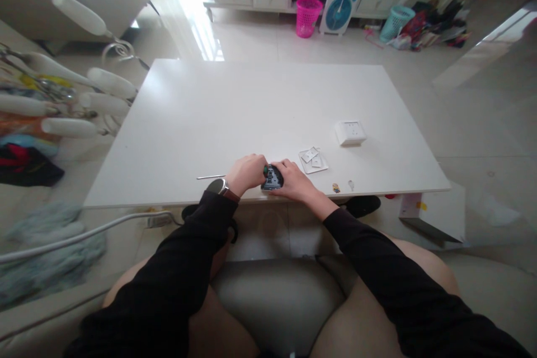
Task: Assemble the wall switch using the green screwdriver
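Observation:
Near the front edge of the white table (260, 106), both hands meet over a small dark socket module (273, 178). My left hand (247, 172) is closed in a fist round a screwdriver with a green-and-black handle tip (265, 169), pointing at the module. My right hand (293, 179) is curled over the module and holds it down on the table. A watch sits on my left wrist (217, 186).
A thin metal rod (211, 177) lies left of my hands. White cover plates (312, 159) and a white wall socket (351, 132) lie to the right, small screws (343, 185) near the edge. A drying rack stands left; pink basket (308, 15) and fan beyond.

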### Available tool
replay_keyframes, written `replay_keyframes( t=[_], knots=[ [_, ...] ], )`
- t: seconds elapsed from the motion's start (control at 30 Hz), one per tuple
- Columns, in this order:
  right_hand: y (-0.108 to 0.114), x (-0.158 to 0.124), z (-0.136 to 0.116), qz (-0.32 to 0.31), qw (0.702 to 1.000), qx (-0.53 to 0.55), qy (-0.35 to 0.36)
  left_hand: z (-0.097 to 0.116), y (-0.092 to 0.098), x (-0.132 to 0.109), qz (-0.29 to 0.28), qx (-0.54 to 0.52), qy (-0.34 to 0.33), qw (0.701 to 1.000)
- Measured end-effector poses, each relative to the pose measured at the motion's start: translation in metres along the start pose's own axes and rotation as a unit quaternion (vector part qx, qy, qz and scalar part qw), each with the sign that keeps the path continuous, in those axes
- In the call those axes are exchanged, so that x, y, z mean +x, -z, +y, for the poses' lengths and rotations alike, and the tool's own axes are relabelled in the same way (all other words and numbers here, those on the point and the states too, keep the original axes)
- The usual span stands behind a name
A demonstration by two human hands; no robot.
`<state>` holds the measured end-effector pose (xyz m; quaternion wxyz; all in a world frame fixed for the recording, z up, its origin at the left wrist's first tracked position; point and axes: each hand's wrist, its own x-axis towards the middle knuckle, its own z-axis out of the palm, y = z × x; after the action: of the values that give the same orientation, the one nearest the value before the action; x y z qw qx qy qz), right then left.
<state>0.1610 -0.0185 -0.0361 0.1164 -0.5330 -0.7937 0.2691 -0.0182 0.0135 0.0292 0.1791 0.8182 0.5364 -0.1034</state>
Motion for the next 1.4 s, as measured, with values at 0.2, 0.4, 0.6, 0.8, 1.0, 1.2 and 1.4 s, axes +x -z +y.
replay_keyframes(
  t=[0.2, 0.4, 0.6, 0.8, 1.0, 1.2, 1.4],
  knots=[
    [0.000, 0.000, 0.000, -0.001, 1.000, 0.002, -0.002, 0.003, -0.003, 0.001, 0.017, 0.011, 0.008, 1.000],
    [-0.002, 0.000, 0.002, 0.007, 1.000, 0.006, 0.004, 0.006, -0.004, 0.000, 0.013, 0.024, 0.025, 0.999],
    [-0.002, 0.000, 0.000, 0.005, 1.000, 0.003, -0.001, 0.007, -0.007, 0.000, 0.021, 0.021, 0.020, 0.999],
    [0.000, -0.002, -0.006, 0.006, 1.000, 0.002, -0.012, 0.014, -0.009, -0.002, 0.044, 0.017, 0.020, 0.999],
    [-0.001, -0.002, -0.010, 0.008, 1.000, -0.011, -0.026, 0.018, -0.015, 0.000, 0.052, 0.021, 0.053, 0.997],
    [-0.002, -0.003, -0.011, 0.014, 0.999, -0.022, -0.032, 0.017, -0.017, 0.000, 0.044, 0.022, 0.051, 0.997],
    [-0.002, -0.002, -0.010, 0.016, 0.999, -0.027, -0.028, 0.017, -0.018, 0.000, 0.046, 0.023, 0.043, 0.998]
  ],
)
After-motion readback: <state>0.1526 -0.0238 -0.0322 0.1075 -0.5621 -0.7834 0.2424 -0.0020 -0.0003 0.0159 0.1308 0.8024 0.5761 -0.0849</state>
